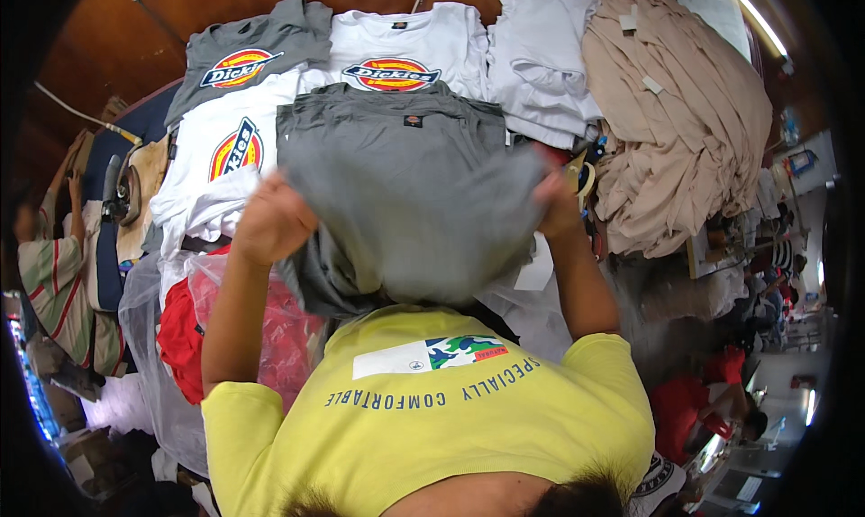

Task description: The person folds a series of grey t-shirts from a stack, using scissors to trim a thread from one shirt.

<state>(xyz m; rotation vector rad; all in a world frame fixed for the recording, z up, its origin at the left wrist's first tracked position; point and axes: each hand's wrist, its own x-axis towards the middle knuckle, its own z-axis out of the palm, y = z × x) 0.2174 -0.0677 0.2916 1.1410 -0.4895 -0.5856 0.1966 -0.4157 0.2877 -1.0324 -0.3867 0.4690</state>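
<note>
A grey T-shirt [419, 220] is stretched between my two hands, its middle sagging and blurred by motion. My left hand [277, 222] is closed on one side of the cloth, and my right hand [557, 200] grips the opposite side. Just beyond the held shirt lies a stack of grey T-shirts [360, 112], neck openings facing away from me. Part of that stack is hidden behind the raised cloth.
Behind the stack lie a grey printed shirt [207, 49], white printed shirts [360, 35] and folded white garments [545, 62]. A large beige garment heap [680, 121] rises at right. Red cloth in clear plastic [185, 337] is at left. A person in a striped top [59, 274] works far left.
</note>
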